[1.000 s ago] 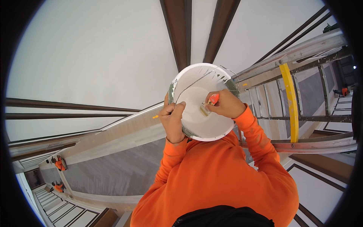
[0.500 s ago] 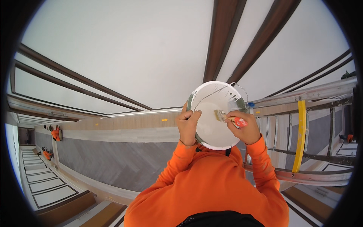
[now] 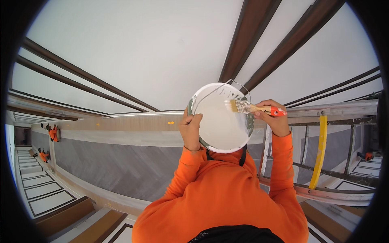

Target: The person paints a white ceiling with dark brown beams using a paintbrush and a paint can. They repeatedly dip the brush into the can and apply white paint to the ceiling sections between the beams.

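Note:
I hold a white bucket (image 3: 221, 127) of white paint with my left hand (image 3: 189, 129), fingers and thumb gripping its left rim near the wire handle. Green and white smears streak the rim. My right hand (image 3: 274, 119) is closed on a paintbrush (image 3: 254, 109) with a wooden, red-ended handle. The brush's pale bristles are at the upper right inside of the bucket's wall, above the paint. Both my sleeves are orange.
An aluminium ladder (image 3: 351, 148) with a yellow bar (image 3: 318, 152) stands at right. A white wall (image 3: 121, 60) with dark brown mouldings fills the top. Below runs a grey floor (image 3: 113, 166). Co-workers in orange (image 3: 53, 133) crouch at far left; another figure (image 3: 367, 156) is far right.
The brush has lifted from inside the bucket toward its upper right rim, its handle now more level. The view has shifted, bringing the far-left corridor and wall more level.

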### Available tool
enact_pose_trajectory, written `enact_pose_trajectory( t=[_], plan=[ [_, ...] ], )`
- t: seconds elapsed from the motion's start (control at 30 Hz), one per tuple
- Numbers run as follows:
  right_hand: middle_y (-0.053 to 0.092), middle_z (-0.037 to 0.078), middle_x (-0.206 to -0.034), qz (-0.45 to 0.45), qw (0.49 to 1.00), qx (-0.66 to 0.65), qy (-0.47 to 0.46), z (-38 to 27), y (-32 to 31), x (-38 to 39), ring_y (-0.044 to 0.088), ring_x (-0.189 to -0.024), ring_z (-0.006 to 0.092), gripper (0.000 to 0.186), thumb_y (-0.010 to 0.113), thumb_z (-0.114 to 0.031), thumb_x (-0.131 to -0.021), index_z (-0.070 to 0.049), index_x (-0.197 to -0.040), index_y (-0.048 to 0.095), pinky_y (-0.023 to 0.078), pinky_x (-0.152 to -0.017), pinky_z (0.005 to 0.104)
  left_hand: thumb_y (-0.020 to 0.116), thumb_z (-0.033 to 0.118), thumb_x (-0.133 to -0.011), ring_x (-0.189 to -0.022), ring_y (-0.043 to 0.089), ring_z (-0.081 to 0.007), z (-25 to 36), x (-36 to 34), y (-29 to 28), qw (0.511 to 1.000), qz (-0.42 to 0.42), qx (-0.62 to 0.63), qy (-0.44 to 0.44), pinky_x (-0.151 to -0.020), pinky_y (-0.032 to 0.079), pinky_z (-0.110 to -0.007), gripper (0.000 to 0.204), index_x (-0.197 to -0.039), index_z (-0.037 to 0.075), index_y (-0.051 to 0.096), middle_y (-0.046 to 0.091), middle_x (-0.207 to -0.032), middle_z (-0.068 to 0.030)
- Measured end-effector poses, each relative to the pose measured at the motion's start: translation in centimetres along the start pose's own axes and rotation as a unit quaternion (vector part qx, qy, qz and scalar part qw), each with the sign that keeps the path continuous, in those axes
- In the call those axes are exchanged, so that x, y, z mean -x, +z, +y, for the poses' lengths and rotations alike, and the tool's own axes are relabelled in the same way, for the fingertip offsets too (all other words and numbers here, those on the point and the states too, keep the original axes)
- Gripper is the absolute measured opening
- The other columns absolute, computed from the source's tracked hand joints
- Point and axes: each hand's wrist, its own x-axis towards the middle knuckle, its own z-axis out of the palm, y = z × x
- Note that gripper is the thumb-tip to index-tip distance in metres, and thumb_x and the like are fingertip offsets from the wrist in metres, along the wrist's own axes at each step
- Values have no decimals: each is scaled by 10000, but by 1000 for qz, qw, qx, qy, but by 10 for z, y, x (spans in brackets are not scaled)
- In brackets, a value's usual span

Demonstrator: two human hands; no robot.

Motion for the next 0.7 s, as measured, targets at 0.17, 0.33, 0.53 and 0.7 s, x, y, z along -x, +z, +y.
enact_pose_trajectory(
  t=[0.17,0.33,0.53,0.7],
  plan=[
    [712,204,-1151,4,992,-124,5,22,-17,0,725,-1034,267,231,765,56,-852,24,-1062,674,652,-853,347,665,-11,-823,-652,417,-69,-4,0,2,999,-9,-2,48,-585,311,-274,374,-572,-53,390,654,-1215,-41],
    [685,230,-1209,-38,965,-253,-63,51,-21,4,717,-1089,334,224,720,59,-886,-3,-1089,646,662,-867,409,648,-23,-819,-643,401,-68,1,1,10,997,5,-10,74,-574,304,-270,364,-554,-22,399,652,-1246,-46],
    [682,252,-1196,7,912,-408,-37,85,-16,13,708,-1102,385,253,658,4,-955,-26,-1195,583,657,-865,440,649,-20,-816,-629,385,-66,-13,-3,2,997,20,-15,69,-569,298,-277,371,-544,-11,397,668,-1048,-45],
    [694,243,-1156,35,881,-471,-18,81,-7,13,732,-1052,352,231,626,-15,-979,-26,-1203,573,663,-853,422,659,-5,-815,-622,381,-64,-12,-3,5,997,25,17,65,-570,285,-274,372,-538,14,412,576,-816,6]
  ],
)
